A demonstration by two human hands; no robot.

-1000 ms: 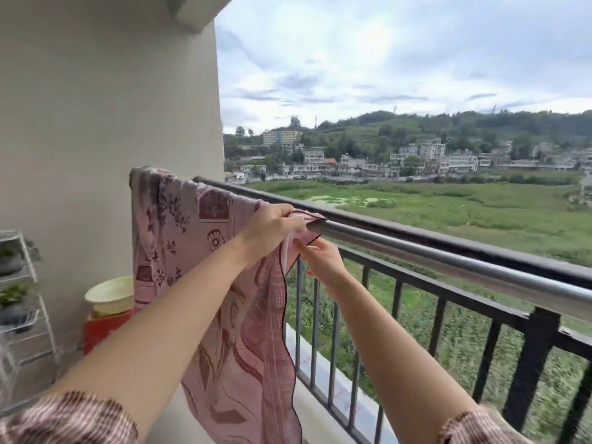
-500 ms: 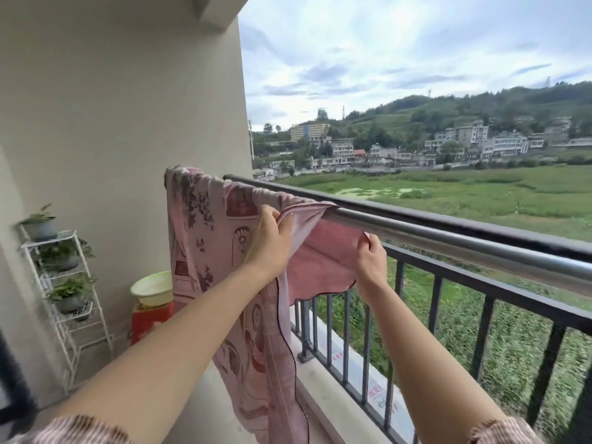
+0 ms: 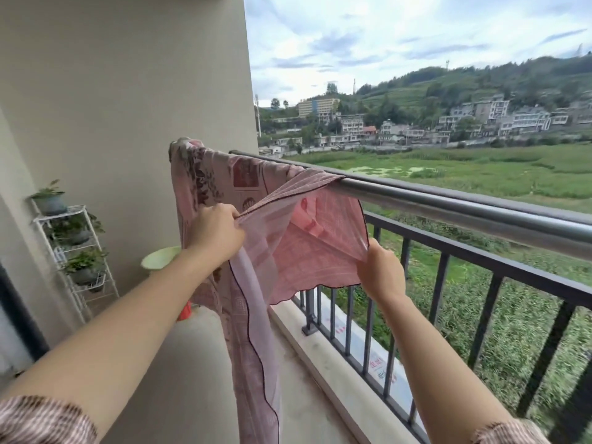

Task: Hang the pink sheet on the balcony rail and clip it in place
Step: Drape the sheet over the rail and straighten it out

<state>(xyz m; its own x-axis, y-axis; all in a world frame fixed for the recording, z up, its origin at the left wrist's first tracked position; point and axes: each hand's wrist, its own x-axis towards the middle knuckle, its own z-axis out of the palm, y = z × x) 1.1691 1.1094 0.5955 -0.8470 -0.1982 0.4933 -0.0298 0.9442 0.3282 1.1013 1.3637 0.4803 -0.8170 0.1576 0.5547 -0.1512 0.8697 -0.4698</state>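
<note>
Gripping the pink sheet [image 3: 298,251] draped over the balcony rail [image 3: 448,200], both hands [image 3: 216,233] [image 3: 381,270].

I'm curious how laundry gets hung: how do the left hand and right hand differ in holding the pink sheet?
The left hand grips a bunched fold of the pink sheet higher, toward the wall; the right hand holds its dark-trimmed edge lower, beneath the steel rail. Both are curled on the same sheet, stretching it between them.
</note>
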